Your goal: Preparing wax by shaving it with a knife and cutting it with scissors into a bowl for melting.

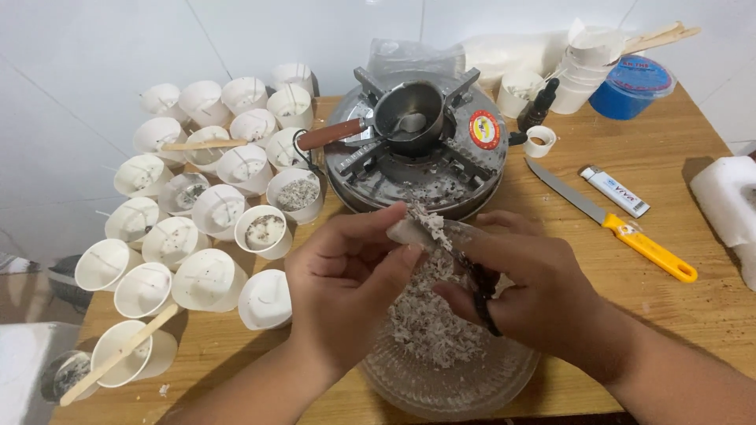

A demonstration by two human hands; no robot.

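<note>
**Two hands shaving a pale block over a glass bowl**

Two hands are meeting over the near edge of the wooden desk (pixel 693 307), so that whatever is coming off the block is dropping straight down. Sitting under them is a clear glass bowl (pixel 441 378), already holding a heap of pale shavings (pixel 429 315) flecked with dark bits.

Behind the bowl, toward the far edge, a round metal stove (pixel 417 169) is carrying a small saucepan (pixel 409 110) with a reddish handle pointing left; a spoon is resting inside it, and loose flakes are lying on the stove top.

Spreading along the left edge, many white paper cups (pixel 209 279) are standing tilted together. Most are showing only a thin wick, a few are holding speckled filling, and flat wooden sticks are lying across two of them. Near the far right corner a stack of cups (pixel 587 67) is standing beside a blue tub (pixel 634 83).

The left hand (pixel 342 291) is gripping the pale block (pixel 417 228), tilting it above the bowl. The right hand (pixel 528 291) is closing around a dark tool (pixel 482 295), pressing it against the block.

A yellow-handled knife (pixel 610 220) and a white lighter (pixel 616 191) are lying idle toward the right edge.
</note>
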